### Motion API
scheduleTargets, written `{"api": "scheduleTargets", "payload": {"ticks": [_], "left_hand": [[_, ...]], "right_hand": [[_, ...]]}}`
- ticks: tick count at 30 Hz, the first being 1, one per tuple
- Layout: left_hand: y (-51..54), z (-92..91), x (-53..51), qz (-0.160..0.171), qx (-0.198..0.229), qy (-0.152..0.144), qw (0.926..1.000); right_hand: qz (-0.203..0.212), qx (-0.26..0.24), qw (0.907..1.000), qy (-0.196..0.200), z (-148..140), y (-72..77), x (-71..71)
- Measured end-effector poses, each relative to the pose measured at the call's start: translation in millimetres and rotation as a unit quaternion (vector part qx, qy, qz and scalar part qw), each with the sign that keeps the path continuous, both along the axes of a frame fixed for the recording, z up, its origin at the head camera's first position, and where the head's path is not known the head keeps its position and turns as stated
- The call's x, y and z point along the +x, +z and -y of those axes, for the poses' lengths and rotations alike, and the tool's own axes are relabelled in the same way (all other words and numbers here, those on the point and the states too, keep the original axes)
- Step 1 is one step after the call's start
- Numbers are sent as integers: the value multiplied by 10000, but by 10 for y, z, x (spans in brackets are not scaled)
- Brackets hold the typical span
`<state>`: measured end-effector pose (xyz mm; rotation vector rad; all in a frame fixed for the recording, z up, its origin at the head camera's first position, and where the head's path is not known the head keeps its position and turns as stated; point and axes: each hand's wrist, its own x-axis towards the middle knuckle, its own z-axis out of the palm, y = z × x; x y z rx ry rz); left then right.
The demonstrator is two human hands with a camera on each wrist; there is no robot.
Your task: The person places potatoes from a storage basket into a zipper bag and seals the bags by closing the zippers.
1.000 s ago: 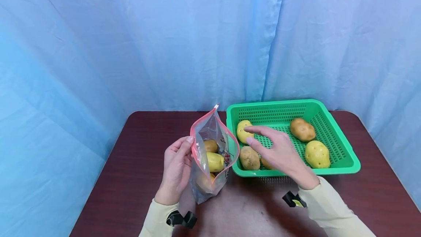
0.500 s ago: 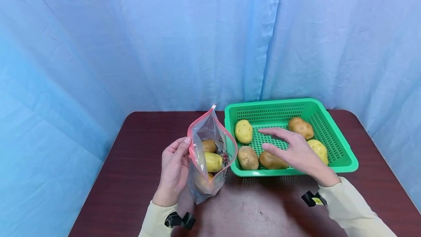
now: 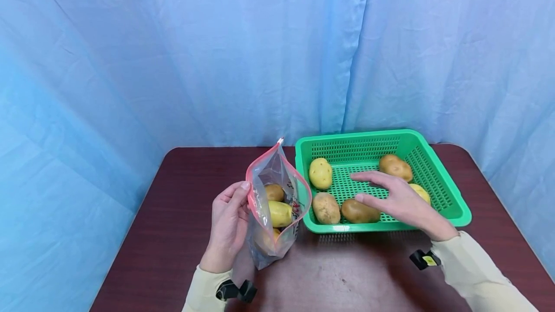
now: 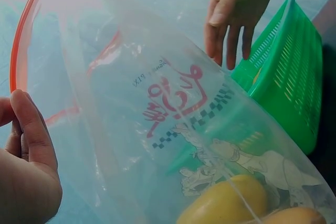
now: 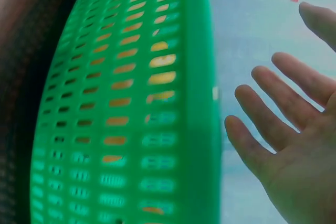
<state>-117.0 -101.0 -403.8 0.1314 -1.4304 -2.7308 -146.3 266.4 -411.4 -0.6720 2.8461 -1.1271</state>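
My left hand [image 3: 230, 220] pinches the red-edged rim of a clear zip bag [image 3: 279, 167] between thumb and fingers. The bag stands with its mouth apart, holding several potatoes, among them a yellow potato [image 3: 280, 214] and a brown potato [image 3: 275, 192]. Printed lettering shows on its side in the left wrist view. Over the green basket [image 3: 347, 228] hovers my right hand [image 3: 403, 201], fingers spread and holding nothing. Below its thumb lies a brown potato [image 3: 360, 211], with a rough tan potato [image 3: 326, 208] beside it. My right hand partly hides a yellow potato [image 3: 420, 192].
A yellow potato [image 3: 321, 174] sits at the basket's left side, another brown potato [image 3: 396, 167] toward its back right. Basket and bag stand side by side on a dark red-brown table [image 3: 186, 196]. Light blue curtains [image 3: 217, 61] hang behind the table.
My right hand has moved rightward across the basket, away from the bag, uncovering the brown potato near the front. The left hand keeps its grip on the bag's rim.
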Motion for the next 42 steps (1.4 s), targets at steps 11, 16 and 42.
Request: {"api": "scheduleTargets", "payload": {"ticks": [11, 16, 42], "left_hand": [[-4, 9, -9, -21, -35, -23, 10000], [-6, 6, -5, -13, -36, -51, 10000], [-26, 21, 3, 45, 0, 2, 10000]], "right_hand": [[249, 395, 9986, 247, -112, -149, -124], [571, 560, 9963, 323, -136, -202, -167], [1061, 1406, 9798, 942, -186, -342, -242]]}}
